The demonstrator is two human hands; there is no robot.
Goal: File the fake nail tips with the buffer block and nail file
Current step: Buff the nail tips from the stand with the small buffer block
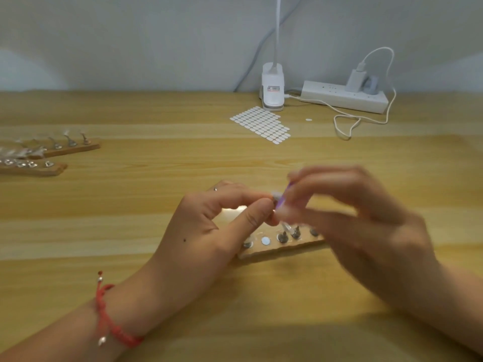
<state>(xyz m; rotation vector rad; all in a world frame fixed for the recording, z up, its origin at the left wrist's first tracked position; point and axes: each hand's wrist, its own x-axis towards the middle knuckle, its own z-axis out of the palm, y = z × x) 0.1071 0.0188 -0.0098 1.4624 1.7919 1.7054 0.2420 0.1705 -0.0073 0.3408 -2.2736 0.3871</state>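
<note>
- The file (282, 197) shows only as a thin purple streak. Its long axis runs steeply, with the upper end leaning right and away and the lower end down at the left fingertips. Motion blur hides its full length and its surface.
- The tip (274, 199) is a small pale piece held above the table (130, 205), right against the file. Which way it points cannot be told.
- The left hand (209, 220) pinches the tip between thumb and bent forefinger, so the two nearly close into a ring. It wears a ring (215, 189) and, on the wrist, a red braided bracelet (109, 317).
- The right hand (366, 220) is blurred. Its fingers curl in around the file's upper part, with the outer fingers spread looser.
- Under the hands lies a flat wooden strip (277, 250) that carries small metal stands (282, 236) and a round white dot (265, 240).
- Far left, two more strips (68, 150) hold clear curved tips.
- At the back are a sheet of white oval stickers (261, 124), a white clip lamp (273, 87), a power strip (342, 96) and a looped white cable (347, 126).
</note>
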